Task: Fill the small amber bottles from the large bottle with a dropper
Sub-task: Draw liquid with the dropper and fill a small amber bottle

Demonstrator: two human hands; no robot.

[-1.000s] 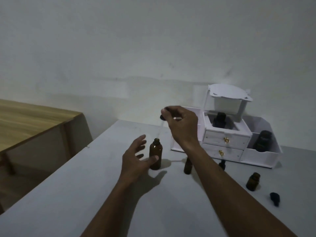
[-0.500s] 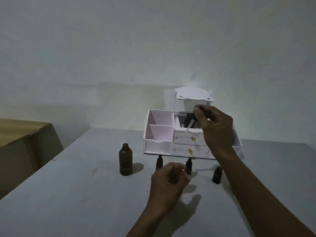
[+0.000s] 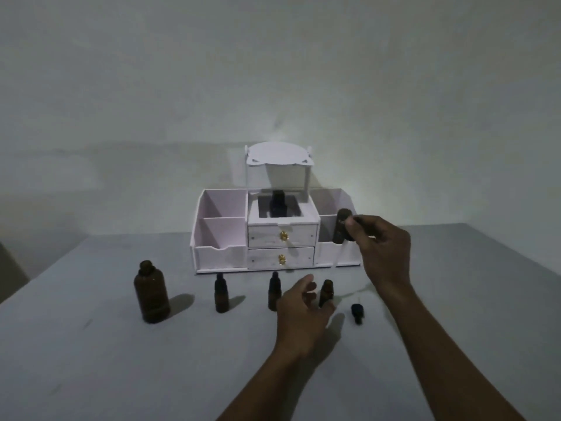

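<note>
Nearest, at about 6 o'clock on the grey table, the left hand reaches forward with fingers loosely spread, its fingertips right at the base of an uncapped small amber bottle; it has not closed on it, and whether it touches cannot be told. Just to 3 o'clock of that bottle a loose black dropper cap lies on its side, its tip pointing toward the viewer.

To the 9 o'clock side stand two more small bottles, the middle bottle and the left small bottle, both upright with caps on. Further toward 9 o'clock stands the large amber bottle, upright, its open neck pointing straight up.

Higher, at about 2 o'clock, the right hand pinches the dark bulb of the dropper between thumb and fingertips. The dropper's long axis runs almost vertically, bulb up; its clear glass tube points down toward the table, tilted slightly to 7 o'clock, its tip in the air above and a little beyond the uncapped bottle.

Farthest, at 12 o'clock against the wall, sits the white organizer with two gold-knobbed drawers; a dark bottle stands in its top middle compartment.

Compared with half a second ago, the right hand and dropper have shifted from in front of the organizer's centre to its right side, and the left hand has opened from a loose fist and moved up to the uncapped bottle.
</note>
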